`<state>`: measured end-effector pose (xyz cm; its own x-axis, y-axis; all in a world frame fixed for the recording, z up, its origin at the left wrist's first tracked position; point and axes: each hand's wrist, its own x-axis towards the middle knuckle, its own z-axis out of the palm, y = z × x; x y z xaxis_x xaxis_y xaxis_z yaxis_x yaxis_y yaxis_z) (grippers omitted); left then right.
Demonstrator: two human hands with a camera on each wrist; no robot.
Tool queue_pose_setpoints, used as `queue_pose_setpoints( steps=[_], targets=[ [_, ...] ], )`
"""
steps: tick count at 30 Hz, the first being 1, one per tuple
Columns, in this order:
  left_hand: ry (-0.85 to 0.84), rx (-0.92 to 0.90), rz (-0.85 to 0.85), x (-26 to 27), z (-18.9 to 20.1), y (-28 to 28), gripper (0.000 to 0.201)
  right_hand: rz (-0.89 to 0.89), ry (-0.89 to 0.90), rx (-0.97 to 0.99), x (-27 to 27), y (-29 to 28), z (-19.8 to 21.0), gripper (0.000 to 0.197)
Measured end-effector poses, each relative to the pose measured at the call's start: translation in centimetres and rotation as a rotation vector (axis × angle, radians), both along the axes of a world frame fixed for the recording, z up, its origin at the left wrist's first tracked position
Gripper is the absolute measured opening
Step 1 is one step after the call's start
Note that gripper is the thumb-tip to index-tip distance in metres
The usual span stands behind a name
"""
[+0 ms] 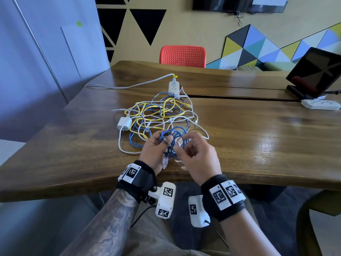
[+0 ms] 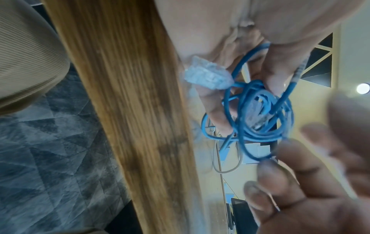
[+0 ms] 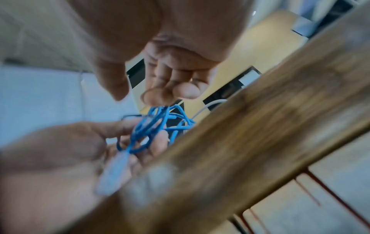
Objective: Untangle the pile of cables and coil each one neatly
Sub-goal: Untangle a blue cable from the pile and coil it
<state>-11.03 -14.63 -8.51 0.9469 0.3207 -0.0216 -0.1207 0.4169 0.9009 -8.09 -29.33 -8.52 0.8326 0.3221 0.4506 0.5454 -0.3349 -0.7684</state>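
**Blue Cable Gets Wound Up While the Pile Waits**

A person sits at a long brown wooden table (image 1: pixel 258 137). Both hands are up just over the near edge. The left hand (image 1: pixel 156 150) has its fingers curled round a small bunch of thin blue cable (image 1: pixel 175 139). A clear plastic plug (image 2: pixel 208 76) at one end sticks out by the palm. The right hand (image 1: pixel 199 156) is just beside it. Its fingertips (image 3: pixel 154 96) bend down and touch the top of the blue loops. I cannot tell if they pinch a strand or only touch it.

Behind the hands lies the messy pile of yellow, blue and white cables (image 1: pixel 158 115), still all crossed over each other. A white square charger plug (image 1: pixel 124 123) sits at its left side. A white power strip (image 1: pixel 173 87) lies at the far side of the pile.

The blue cable looks light and bendy, but a bit springy, so I think the loops will try to pop open. It looks smooth too, so it may slide. The best place to hold is where all the loops cross, with the other hand guiding the loose end. The little plug clip looks easy to snap, so pulling on the cord is safer than yanking the plug.
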Motion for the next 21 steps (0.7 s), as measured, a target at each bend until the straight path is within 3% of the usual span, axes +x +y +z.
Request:
queue_pose_setpoints(
  steps=[2,5,7,13,17,21],
  targets=[
    [-0.011,-0.002,-0.003,0.0,-0.1,0.0,0.018,-0.067,0.065,0.225,0.8,-0.2,0.3,0.019],
    [-0.019,-0.002,-0.028,-0.2,-0.1,-0.1,0.022,0.012,0.195,0.077,2.5,-0.8,1.1,0.028],
    [-0.016,-0.005,-0.05,-0.3,0.1,-0.1,0.023,0.12,0.279,-0.016,2.8,-0.9,1.5,0.018],
    [-0.008,0.062,-0.095,-0.1,0.5,0.0,0.027,0.189,0.472,0.222,3.3,-1.1,0.8,0.015],
    [-0.029,0.251,-0.084,0.2,1.5,0.8,0.024,0.251,0.62,0.468,2.7,-1.1,1.0,0.013],
    [-0.057,0.475,-0.038,-0.4,2.3,1.8,0.019,0.154,0.499,0.592,2.8,-1.9,2.0,0.02]
  ],
)
